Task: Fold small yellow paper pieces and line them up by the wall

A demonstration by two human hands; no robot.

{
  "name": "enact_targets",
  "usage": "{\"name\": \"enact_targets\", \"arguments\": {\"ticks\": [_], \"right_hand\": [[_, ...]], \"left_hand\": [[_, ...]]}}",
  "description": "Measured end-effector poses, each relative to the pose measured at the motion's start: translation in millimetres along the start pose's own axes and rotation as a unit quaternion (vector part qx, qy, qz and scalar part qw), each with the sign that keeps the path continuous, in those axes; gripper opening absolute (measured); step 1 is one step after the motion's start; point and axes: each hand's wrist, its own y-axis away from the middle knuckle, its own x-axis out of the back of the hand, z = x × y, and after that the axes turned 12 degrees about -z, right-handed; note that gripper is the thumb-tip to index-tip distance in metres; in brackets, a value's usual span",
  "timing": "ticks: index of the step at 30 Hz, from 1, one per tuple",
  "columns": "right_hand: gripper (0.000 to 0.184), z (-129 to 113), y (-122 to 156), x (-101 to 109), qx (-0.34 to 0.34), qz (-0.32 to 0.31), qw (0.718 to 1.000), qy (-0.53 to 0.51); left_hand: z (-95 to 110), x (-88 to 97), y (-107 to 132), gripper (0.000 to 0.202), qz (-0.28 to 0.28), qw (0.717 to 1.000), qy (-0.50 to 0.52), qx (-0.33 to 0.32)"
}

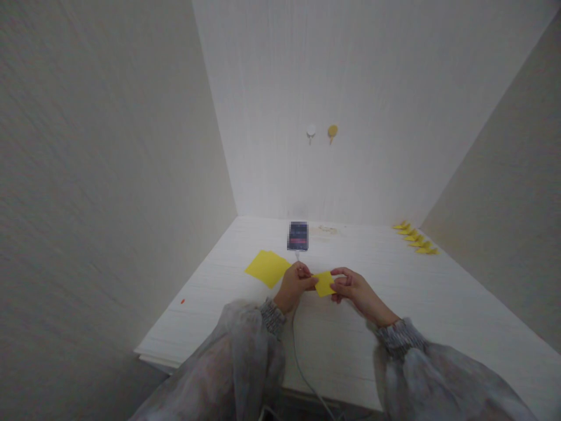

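A small yellow piece of folded paper [324, 284] is held up between my two hands, above the white table. My left hand [297, 284] pinches its left edge between thumb and fingers. On the other side, my right hand [350, 287] grips the right edge, with the thumb in front and the fingers partly curled behind. Just left of my left hand lie flat yellow paper sheets [266, 268], partly covered by that hand. Several folded yellow paper pieces [415, 238] stand in a slanting row at the table's far right.
A phone [298, 236] with a blurred screen stands near the back wall, its white cable [298, 356] running down to the front edge. An orange speck [183, 302] lies at the left. Two hooks, one white [311, 131] and one yellowish [332, 131], are on the wall.
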Motion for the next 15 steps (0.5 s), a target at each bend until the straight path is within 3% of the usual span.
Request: {"name": "enact_targets", "arguments": {"ticks": [4,10,12,15], "right_hand": [[0.038,1.9,1.5,4.7,-0.012,-0.004,0.999,0.031],[0.035,8.4,-0.4,9.6,-0.04,-0.032,0.998,0.023],[0.034,7.0,0.8,9.9,-0.03,-0.039,0.999,0.005],[0.029,1.9,4.0,9.0,-0.012,-0.047,0.999,-0.014]], "left_hand": [[-3.3,2.9,-0.5,0.03,-0.011,0.999,-0.02,0.023],[-7.0,8.2,1.0,0.015,-0.072,0.973,-0.215,0.046],[-4.2,7.6,2.8,0.019,-0.098,0.974,-0.201,0.038],[0.1,5.4,5.8,0.034,-0.15,0.982,-0.099,0.05]]}}
